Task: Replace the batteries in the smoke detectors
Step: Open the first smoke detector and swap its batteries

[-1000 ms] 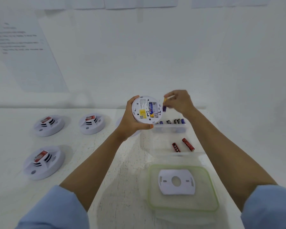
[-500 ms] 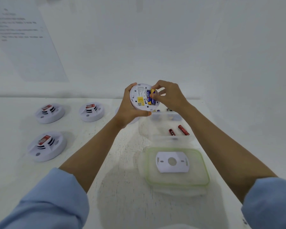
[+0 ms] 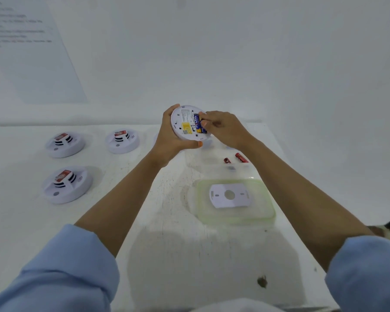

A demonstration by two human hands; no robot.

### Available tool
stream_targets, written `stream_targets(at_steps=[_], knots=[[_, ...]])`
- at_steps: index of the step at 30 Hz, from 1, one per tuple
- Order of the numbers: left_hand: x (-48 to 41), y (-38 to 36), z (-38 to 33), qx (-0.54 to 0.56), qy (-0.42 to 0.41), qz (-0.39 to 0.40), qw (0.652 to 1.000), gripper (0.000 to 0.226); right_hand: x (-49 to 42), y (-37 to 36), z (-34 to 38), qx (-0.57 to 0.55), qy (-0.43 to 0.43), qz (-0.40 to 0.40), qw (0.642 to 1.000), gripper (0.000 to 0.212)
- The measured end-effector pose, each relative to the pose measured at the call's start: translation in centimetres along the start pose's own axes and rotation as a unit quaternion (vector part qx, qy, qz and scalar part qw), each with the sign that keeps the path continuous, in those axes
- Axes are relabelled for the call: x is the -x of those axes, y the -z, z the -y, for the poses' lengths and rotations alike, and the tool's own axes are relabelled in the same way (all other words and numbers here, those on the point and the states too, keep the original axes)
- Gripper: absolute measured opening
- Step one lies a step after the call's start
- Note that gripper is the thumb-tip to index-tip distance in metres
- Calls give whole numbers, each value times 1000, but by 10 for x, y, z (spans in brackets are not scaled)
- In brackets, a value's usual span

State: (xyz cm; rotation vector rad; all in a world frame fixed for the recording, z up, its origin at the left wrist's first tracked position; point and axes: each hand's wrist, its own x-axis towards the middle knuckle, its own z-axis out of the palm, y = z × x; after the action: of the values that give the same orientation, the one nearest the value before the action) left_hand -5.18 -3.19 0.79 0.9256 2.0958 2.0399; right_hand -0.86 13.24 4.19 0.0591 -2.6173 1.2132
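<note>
Head view: the left hand [image 3: 169, 140] grips the open smoke detector [image 3: 185, 124] by its rim, back side up, raised above the far middle of the table [image 3: 167, 244]. The right hand [image 3: 223, 127] curls its fingertips onto a blue-and-yellow battery [image 3: 197, 124] in the detector's compartment. Three more detectors [image 3: 64, 145] sit on the left. Red batteries [image 3: 241, 157] lie in the clear container [image 3: 212, 163] on the right. Nearer, a white mounting plate [image 3: 230, 195] rests on the lid [image 3: 266, 212].

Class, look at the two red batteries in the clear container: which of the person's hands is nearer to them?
Right. The right hand, on the blue battery, hovers just beyond the red batteries; the left hand grips the smoke detector farther left.
</note>
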Motion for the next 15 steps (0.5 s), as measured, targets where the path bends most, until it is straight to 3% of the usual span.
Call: stream_targets(at_steps=[5, 9, 12, 15], knots=[[32, -1, -3, -28, 10, 1, 1000, 99, 30, 5, 1, -123, -36, 35, 991, 43], [57, -4, -10, -32, 27, -17, 999, 97, 65, 17, -4, -11, -31, 4, 999, 23], [73, -4, -16, -27, 30, -25, 999, 98, 92, 21, -10, 72, -57, 125, 988, 19], [87, -6, -21, -24, 30, -26, 999, 102, 110, 13, -17, 192, -70, 225, 953, 40]])
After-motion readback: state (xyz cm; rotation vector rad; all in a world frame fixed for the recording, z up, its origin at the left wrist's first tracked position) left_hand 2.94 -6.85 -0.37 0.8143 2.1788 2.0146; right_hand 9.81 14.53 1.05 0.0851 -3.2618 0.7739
